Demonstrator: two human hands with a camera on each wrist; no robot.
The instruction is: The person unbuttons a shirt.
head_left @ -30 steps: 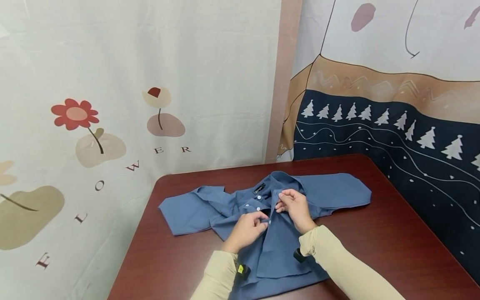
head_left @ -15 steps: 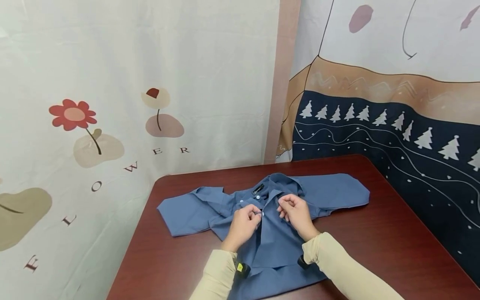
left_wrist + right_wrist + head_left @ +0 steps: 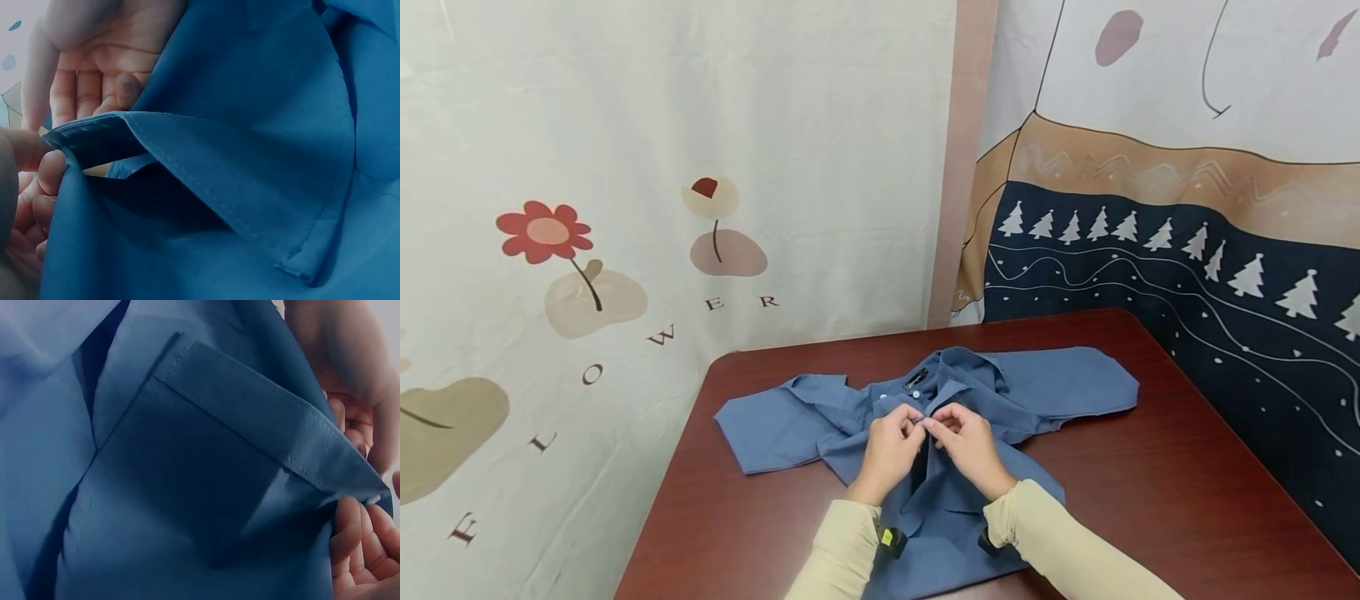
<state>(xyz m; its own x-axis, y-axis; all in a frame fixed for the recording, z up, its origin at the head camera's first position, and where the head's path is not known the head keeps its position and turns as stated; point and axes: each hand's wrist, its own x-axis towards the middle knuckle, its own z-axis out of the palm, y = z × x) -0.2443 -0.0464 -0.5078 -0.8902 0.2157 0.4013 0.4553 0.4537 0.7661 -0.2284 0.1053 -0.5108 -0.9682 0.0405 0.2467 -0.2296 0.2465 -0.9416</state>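
A blue button-up shirt (image 3: 940, 533) lies front up on the table, its collar (image 3: 966, 367) at the far side and its sleeves spread left and right. My left hand (image 3: 886, 454) pinches one front edge at the upper chest. Right beside it, my right hand (image 3: 972, 450) pinches the other front edge, fingertips meeting the left ones. The wrist views show the lifted placket (image 3: 187, 140) folded up from the cloth, with fingers of both hands at its raised end. A pale button (image 3: 374, 500) peeks out between fingertips there. White buttons (image 3: 916, 395) show near the neck label.
The dark red-brown table (image 3: 760, 533) has its far edge against a pale curtain (image 3: 820, 167) printed with flowers and letters. To the right hangs a navy cloth (image 3: 1112, 275) with white trees. Black wrist cameras (image 3: 892, 542) sit under both cuffs.
My right hand has moved left from the right front edge to meet my left hand at the placket. The right front panel has been drawn inward and its lower part has folded up.
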